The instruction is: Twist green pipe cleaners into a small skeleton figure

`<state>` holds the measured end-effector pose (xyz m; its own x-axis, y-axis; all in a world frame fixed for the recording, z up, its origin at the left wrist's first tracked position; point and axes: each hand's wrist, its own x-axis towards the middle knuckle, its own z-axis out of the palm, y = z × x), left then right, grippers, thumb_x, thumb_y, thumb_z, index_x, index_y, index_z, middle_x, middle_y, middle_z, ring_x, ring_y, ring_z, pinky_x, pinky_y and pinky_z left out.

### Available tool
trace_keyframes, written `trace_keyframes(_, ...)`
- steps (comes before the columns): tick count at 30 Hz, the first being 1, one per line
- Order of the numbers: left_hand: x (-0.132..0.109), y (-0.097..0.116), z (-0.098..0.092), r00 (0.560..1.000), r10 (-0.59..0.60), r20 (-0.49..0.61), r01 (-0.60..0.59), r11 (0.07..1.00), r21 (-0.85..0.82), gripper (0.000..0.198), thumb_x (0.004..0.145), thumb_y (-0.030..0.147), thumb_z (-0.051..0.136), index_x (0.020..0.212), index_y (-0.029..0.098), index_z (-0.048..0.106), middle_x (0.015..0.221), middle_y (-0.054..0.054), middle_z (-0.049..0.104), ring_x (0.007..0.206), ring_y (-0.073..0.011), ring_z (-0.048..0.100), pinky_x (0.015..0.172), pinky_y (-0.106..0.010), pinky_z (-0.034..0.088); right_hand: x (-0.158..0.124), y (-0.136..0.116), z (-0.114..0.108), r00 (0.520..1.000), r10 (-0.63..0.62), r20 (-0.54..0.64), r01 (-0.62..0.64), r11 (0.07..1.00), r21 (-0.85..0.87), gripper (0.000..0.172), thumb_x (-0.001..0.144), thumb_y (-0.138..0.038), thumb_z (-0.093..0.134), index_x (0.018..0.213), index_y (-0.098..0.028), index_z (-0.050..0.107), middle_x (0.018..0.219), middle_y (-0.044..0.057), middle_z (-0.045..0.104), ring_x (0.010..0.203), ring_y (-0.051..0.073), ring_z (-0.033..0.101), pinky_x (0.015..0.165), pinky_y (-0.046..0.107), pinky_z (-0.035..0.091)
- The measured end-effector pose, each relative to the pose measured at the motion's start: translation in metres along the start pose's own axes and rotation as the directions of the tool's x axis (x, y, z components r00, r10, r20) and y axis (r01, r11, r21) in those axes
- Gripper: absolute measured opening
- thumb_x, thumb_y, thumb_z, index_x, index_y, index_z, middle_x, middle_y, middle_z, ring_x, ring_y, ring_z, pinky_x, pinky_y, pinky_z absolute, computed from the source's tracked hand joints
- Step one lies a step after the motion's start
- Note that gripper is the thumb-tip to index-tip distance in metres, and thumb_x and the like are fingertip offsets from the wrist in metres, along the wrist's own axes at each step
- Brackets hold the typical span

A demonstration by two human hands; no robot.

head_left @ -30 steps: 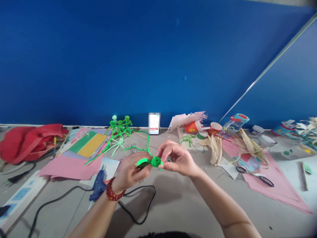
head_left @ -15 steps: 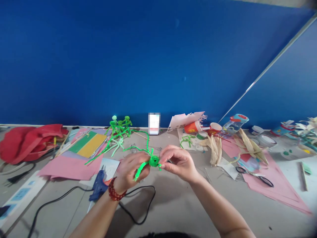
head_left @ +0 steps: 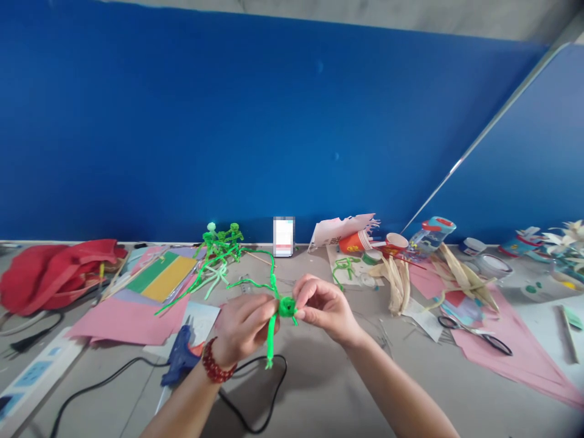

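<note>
Fingers of left hand [head_left: 246,323] and right hand [head_left: 326,309] pinch opposite sides of a round, bright-green, fuzzy-wire coil [head_left: 286,303], likely to steady it, on the near side of the upright, white-screened phone [head_left: 284,236]

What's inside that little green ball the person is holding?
The green ball shows a small dark spot, too dark to see into. Its green outside covers the rest. The left hand and right hand are at its sides.
</note>
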<state>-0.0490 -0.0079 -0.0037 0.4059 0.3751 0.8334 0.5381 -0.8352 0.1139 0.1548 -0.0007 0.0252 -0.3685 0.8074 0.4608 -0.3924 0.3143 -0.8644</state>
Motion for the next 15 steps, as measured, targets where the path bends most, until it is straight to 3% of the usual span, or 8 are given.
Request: trace_keyframes(15,-0.0097,-0.0084,0.0077,1.0,0.015,0.018,-0.015,1.0,0.016,0.026,0.082,0.014,0.064,0.106,0.024,0.066,0.078,-0.006,0.072,0.068,-0.0164,0.068,0.064,-0.026,0.054,0.0021,0.0032,-0.0102,1.0,-0.004,0.031,0.007,0.994,-0.106,0.016,0.076,-0.028,0.079,0.073,-0.018,0.067,0.081,0.003,0.056,0.071,0.013,0.055,0.063,0.024,0.047)
